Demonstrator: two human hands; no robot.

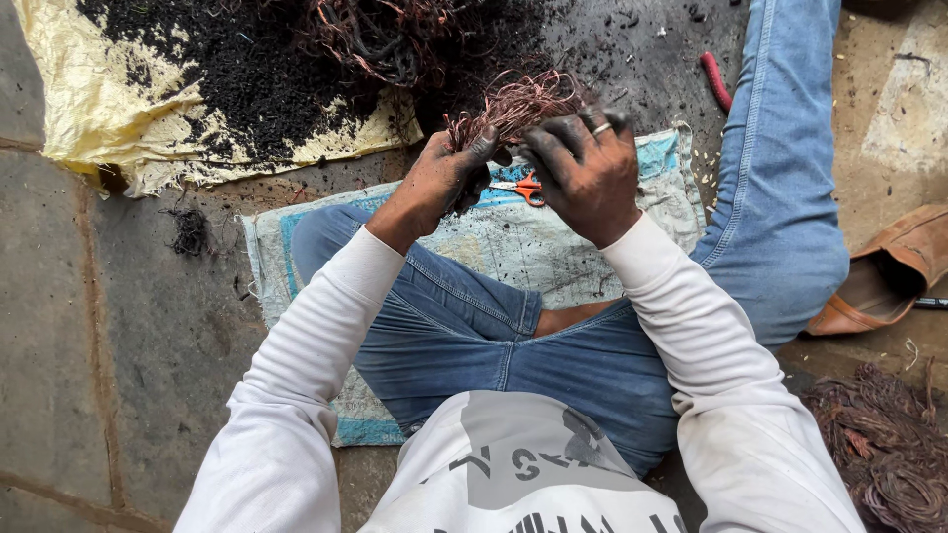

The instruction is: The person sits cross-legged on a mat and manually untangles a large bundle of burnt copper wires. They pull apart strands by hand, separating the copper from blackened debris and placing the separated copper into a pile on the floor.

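I see a copper wire bundle: thin reddish strands, bunched and fanned out, sooty, gripped at its base, at 12 o'clock.

Grey stone-slab floor in daylight, yellow woven sack spread at upper left.

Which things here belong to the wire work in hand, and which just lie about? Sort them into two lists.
In hand:
- bundle of thin copper-coloured wire strands, gripped by the soot-blackened left hand and right hand
- tangled heap of dark burnt wire
- orange-handled scissors

Lying about:
- brown leather shoe
- red tube piece
- yellow woven sack
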